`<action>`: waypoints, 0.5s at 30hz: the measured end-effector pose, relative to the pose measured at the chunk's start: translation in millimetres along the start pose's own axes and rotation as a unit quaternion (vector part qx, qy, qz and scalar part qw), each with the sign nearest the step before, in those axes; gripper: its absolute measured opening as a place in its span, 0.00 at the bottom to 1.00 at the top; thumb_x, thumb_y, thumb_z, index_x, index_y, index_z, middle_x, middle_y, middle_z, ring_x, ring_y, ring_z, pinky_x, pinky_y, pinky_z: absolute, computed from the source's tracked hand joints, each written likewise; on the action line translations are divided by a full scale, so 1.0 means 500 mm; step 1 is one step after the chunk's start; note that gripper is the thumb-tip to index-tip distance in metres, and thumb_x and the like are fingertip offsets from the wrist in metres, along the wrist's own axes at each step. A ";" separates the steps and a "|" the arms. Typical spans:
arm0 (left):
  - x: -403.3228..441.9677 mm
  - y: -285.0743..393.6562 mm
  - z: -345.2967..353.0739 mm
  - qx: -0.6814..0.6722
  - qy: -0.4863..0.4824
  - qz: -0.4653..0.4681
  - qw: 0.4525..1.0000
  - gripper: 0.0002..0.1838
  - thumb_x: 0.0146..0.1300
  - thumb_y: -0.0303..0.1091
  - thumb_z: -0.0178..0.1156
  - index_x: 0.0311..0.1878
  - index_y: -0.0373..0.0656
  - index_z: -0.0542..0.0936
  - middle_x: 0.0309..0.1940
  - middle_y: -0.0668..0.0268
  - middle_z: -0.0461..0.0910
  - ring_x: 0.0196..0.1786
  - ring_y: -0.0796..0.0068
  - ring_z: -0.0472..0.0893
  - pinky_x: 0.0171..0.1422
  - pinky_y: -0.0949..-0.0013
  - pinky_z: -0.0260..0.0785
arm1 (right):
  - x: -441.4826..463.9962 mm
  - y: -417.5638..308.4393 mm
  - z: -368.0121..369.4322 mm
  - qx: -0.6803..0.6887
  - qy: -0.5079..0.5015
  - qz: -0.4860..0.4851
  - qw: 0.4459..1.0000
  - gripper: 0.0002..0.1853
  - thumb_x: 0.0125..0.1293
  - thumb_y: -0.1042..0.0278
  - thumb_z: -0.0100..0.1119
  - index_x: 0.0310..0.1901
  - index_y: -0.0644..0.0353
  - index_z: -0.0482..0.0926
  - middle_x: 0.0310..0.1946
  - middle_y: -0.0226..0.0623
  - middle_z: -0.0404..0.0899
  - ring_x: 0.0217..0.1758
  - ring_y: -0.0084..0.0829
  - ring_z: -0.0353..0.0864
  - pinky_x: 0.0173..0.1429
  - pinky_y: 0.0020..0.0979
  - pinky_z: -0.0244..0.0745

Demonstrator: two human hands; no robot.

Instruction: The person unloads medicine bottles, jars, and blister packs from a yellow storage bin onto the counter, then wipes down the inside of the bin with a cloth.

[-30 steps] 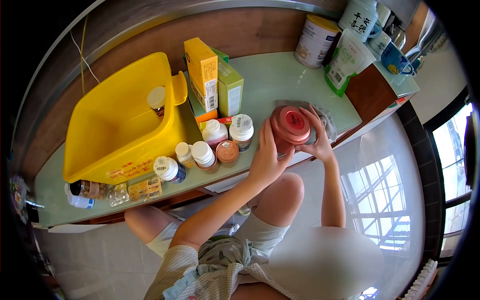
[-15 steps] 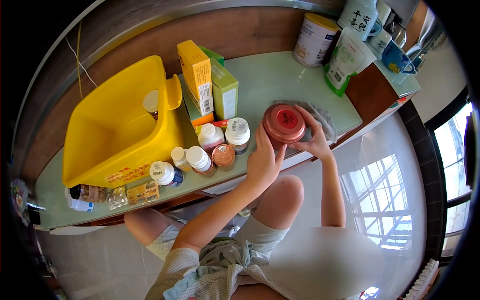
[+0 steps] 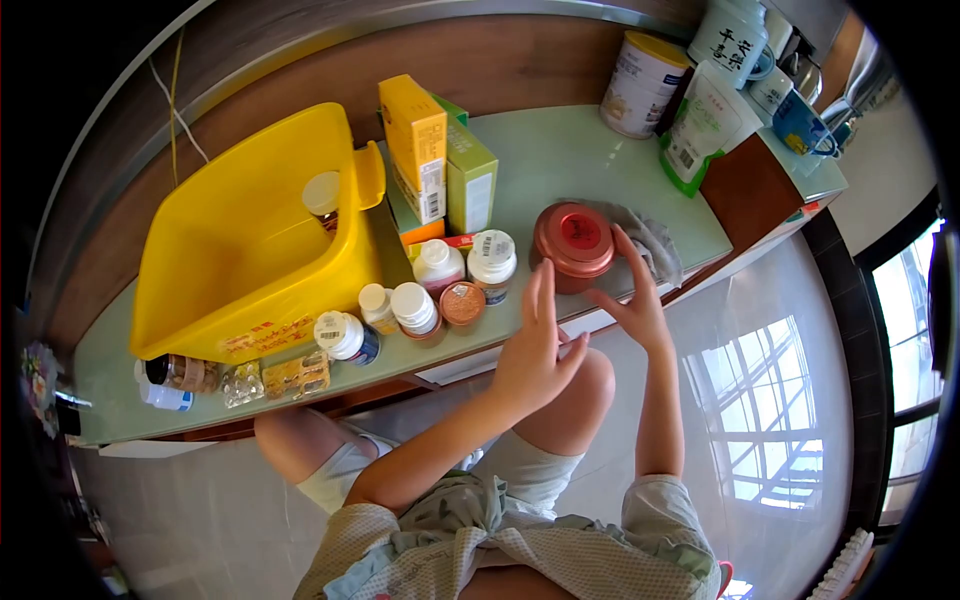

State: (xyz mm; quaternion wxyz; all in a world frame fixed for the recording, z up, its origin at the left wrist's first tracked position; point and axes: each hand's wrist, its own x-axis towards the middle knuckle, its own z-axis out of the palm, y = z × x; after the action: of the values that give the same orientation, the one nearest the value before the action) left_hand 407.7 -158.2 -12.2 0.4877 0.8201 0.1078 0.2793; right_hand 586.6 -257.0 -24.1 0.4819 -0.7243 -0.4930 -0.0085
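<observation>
A reddish-copper round jar (image 3: 572, 262) with a red label on its lid stands upright on the glass-topped counter. My left hand (image 3: 540, 350) is just in front of it at its left, fingers apart, holding nothing. At the jar's right side my right hand (image 3: 637, 300) has its thumb and fingers spread, the fingertips close to the lid; whether they touch it I cannot tell. Behind the jar and to its right lies a crumpled grey cloth (image 3: 650, 245). Left of my left hand stand a white-capped bottle (image 3: 492, 262) and a small jar with an orange-brown top (image 3: 462, 303).
A yellow bin (image 3: 250, 235) with a bottle (image 3: 322, 195) inside fills the counter's left. Medicine boxes (image 3: 415, 140) stand behind several white bottles (image 3: 415, 305). Blister-like packs (image 3: 297, 376) lie along the front edge. A milk-powder can (image 3: 643, 85) and green-white pouch (image 3: 705, 130) stand back right.
Both hands have let go of the copper jar, which now rests on the counter. My left hand has drawn back toward my body, and the right hand's fingers have spread.
</observation>
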 end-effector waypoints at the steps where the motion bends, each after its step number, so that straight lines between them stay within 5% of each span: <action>1: -0.006 0.011 -0.010 -0.009 -0.012 0.016 1.000 0.51 0.60 0.30 0.63 0.76 0.41 0.37 0.71 0.44 0.49 0.36 0.71 0.83 0.37 0.72 0.75 | -0.010 -0.011 -0.004 -0.007 0.006 0.010 1.000 0.47 0.47 0.71 0.75 0.70 0.58 0.61 0.64 0.44 0.70 0.68 0.43 0.67 0.71 0.40 0.60; 5: -0.019 0.066 -0.078 -0.047 -0.054 0.032 0.997 0.48 0.60 0.27 0.61 0.76 0.43 0.42 0.70 0.50 0.59 0.37 0.75 0.83 0.33 0.76 0.74 | -0.035 -0.072 -0.018 -0.007 0.120 0.140 0.983 0.34 0.55 0.75 0.68 0.65 0.59 0.69 0.51 0.42 0.81 0.49 0.33 0.83 0.50 0.30 0.76; 8: -0.029 0.097 -0.135 -0.053 -0.024 0.039 0.998 0.39 0.61 0.24 0.58 0.74 0.42 0.53 0.59 0.56 0.75 0.35 0.81 0.81 0.30 0.80 0.71 | -0.027 -0.109 -0.016 0.056 0.198 0.103 0.973 0.14 0.63 0.76 0.60 0.51 0.63 0.79 0.35 0.36 0.85 0.28 0.17 0.79 0.30 0.17 0.72; 9: -0.034 0.105 -0.159 -0.051 -0.023 0.040 0.998 0.37 0.62 0.24 0.57 0.74 0.42 0.56 0.56 0.56 0.78 0.35 0.82 0.81 0.30 0.81 0.71 | -0.022 -0.133 -0.011 0.075 0.183 0.098 0.975 0.13 0.63 0.76 0.59 0.50 0.63 0.80 0.33 0.35 0.84 0.27 0.16 0.78 0.29 0.17 0.71; 10: -0.041 0.118 -0.183 -0.068 -0.003 0.013 0.998 0.26 0.64 0.22 0.54 0.67 0.41 0.69 0.45 0.60 0.84 0.34 0.84 0.80 0.32 0.82 0.71 | -0.018 -0.157 -0.007 0.093 0.168 0.094 0.977 0.12 0.63 0.77 0.59 0.49 0.64 0.80 0.31 0.34 0.84 0.25 0.15 0.77 0.28 0.16 0.69; 14: -0.056 0.130 -0.297 -0.066 0.072 0.050 0.994 0.15 0.66 0.20 0.51 0.54 0.38 0.79 0.40 0.61 0.84 0.34 0.80 0.81 0.37 0.78 0.72 | 0.015 -0.271 0.032 0.142 0.095 0.037 0.985 0.08 0.63 0.79 0.57 0.42 0.65 0.82 0.25 0.32 0.83 0.21 0.12 0.73 0.24 0.14 0.65; 15: -0.055 0.124 -0.320 -0.065 0.112 0.069 0.989 0.14 0.65 0.23 0.53 0.52 0.43 0.81 0.38 0.66 0.85 0.31 0.83 0.80 0.30 0.81 0.69 | 0.025 -0.290 0.045 0.151 0.069 0.028 0.986 0.08 0.63 0.79 0.57 0.42 0.65 0.82 0.25 0.32 0.83 0.20 0.12 0.73 0.24 0.14 0.65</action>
State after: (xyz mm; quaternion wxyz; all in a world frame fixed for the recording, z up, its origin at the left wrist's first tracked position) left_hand 288.8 -83.3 90.4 0.5039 0.7557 0.0864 0.4092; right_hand 477.7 -225.0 70.1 0.6186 -0.6544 -0.4339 0.0297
